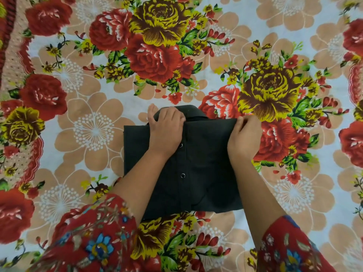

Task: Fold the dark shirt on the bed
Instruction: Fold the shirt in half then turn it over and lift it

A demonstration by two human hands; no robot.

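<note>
From the head view, a dark shirt (206, 163) is seen lying folded into a nearly square packet on the bed (94, 132), which is covered by a sheet printed with red and yellow roses. The packet is placed just in front of the person, near the middle of the view. Its collar (193, 112) is pointed away from the person and its lower fold is turned toward them. The longer axis is therefore taken along the button line, which runs from near to far. Two buttons (182, 175) are shown on that line, facing up.

The left hand (167, 130) is laid on the collar end, its fingers (180, 119) curled onto the cloth and its thumb spread past the collar edge. The far right corner of the shirt is pinched by the right hand (244, 140), whose fingers are closed together on the edge. Both forearms are stretched over the shirt from red floral sleeves (94, 238).
</note>
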